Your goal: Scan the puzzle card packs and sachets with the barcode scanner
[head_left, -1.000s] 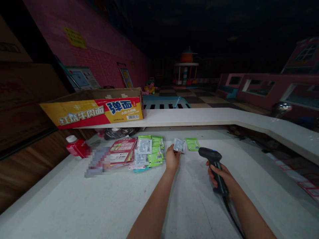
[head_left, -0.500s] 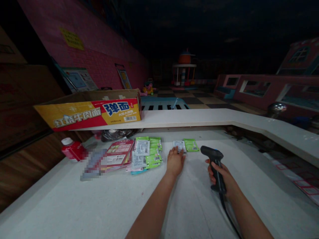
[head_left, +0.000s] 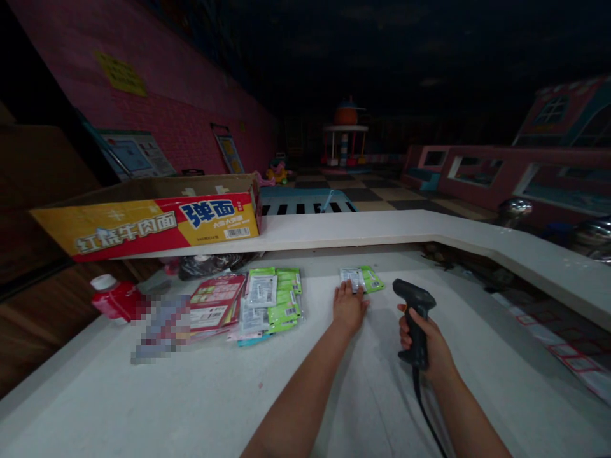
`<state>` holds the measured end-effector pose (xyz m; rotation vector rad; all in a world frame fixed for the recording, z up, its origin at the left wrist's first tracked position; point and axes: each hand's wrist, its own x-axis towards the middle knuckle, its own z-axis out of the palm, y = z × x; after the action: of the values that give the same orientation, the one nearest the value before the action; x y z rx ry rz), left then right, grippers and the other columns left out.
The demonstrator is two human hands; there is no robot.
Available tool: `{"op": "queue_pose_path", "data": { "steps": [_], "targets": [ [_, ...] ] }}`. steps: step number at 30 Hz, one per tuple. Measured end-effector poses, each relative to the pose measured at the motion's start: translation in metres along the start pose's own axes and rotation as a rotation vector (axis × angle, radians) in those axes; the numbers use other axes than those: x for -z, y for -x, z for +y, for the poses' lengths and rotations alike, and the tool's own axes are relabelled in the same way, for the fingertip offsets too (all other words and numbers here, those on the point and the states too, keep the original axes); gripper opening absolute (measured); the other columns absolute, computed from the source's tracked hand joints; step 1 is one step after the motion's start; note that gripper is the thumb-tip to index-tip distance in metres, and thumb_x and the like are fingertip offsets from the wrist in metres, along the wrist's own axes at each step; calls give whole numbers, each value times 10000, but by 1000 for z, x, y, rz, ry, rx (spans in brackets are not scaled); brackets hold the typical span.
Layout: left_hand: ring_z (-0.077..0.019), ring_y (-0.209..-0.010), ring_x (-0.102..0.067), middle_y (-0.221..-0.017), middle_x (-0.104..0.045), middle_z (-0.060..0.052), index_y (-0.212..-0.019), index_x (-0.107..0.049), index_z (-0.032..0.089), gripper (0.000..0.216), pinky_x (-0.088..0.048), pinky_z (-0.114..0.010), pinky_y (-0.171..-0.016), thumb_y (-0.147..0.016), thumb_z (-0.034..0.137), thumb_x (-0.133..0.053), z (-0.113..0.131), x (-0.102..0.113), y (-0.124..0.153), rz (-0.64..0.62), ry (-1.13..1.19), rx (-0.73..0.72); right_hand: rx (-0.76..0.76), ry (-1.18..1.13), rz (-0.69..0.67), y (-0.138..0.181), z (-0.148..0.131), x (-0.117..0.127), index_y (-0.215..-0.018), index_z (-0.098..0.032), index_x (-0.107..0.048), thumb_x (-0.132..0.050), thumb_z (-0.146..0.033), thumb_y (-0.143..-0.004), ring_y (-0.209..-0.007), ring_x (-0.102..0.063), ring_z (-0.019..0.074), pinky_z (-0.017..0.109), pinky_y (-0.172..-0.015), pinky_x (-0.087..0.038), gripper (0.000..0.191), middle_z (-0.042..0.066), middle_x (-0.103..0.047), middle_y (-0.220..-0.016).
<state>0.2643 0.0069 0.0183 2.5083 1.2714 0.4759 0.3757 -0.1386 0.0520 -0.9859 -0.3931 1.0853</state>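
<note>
My left hand rests palm down on the counter, its fingers lying flat against the near edge of a small white sachet. That sachet partly overlaps a green sachet on its right. In my right hand is a black barcode scanner, held upright by its grip above the counter, its head pointing left towards the sachets. The scanner's cable hangs down to the bottom edge. Left of my hands lies a pile of green and white sachets, next to some red packets.
A yellow and red carton stands on the raised white ledge behind the counter. A red bottle with a white cap is at the far left, beside a blurred-out patch. Metal knobs stand beyond the ledge at right.
The white sachet has slid right under my left hand, now covering part of the green sachet. The scanner stays in my right hand. The view has shifted slightly right.
</note>
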Motion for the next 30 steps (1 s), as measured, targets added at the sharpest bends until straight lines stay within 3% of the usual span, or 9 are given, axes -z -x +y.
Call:
{"op": "queue_pose_path", "data": {
  "steps": [6,10,15,24,30],
  "targets": [
    [-358,-1424,-309,-1539,-365,-175,-1382,-534,221,490,-187,-581,-1157,-918,380,-507,15,-5,-6,-11,-14,6,14,-14,12,-2,-1,0,-932,-191,-631,-823,-443,-668,-395,-447,75,180,-343,-365,412,-58,-528,-550],
    [-357,-1417,-318,-1540,-366,-169,-1405,-504,225,515,-187,-580,-1155,-921,400,-505,15,-3,-4,16,-79,76,17,-2,12,-3,1,0,-926,-187,-636,-833,-443,-652,-395,-452,76,180,-347,-370,423,-57,-537,-548],
    [-354,-1428,-300,-1540,-366,-160,-1433,-469,228,552,-235,-555,-1148,-930,454,-478,9,6,2,-6,-119,47,12,7,3,-5,5,2,-941,-177,-643,-847,-445,-630,-392,-459,74,178,-350,-372,458,-55,-547,-551],
    [-314,-1361,-382,-1419,-482,-189,-1359,-531,134,490,-340,-449,-1117,-955,399,-449,-33,49,42,216,-175,-11,-49,88,-168,-2,14,5,-984,-192,-646,-805,-451,-709,-396,-468,86,202,-359,-375,410,-47,-549,-574],
    [-292,-1182,-491,-1253,-577,-153,-1308,-555,152,424,-393,-433,-1017,-943,353,-477,-76,101,73,374,-266,164,-83,145,-240,2,20,5,-998,-186,-657,-806,-461,-712,-388,-473,87,209,-356,-372,424,-39,-558,-582]
  ]
}}
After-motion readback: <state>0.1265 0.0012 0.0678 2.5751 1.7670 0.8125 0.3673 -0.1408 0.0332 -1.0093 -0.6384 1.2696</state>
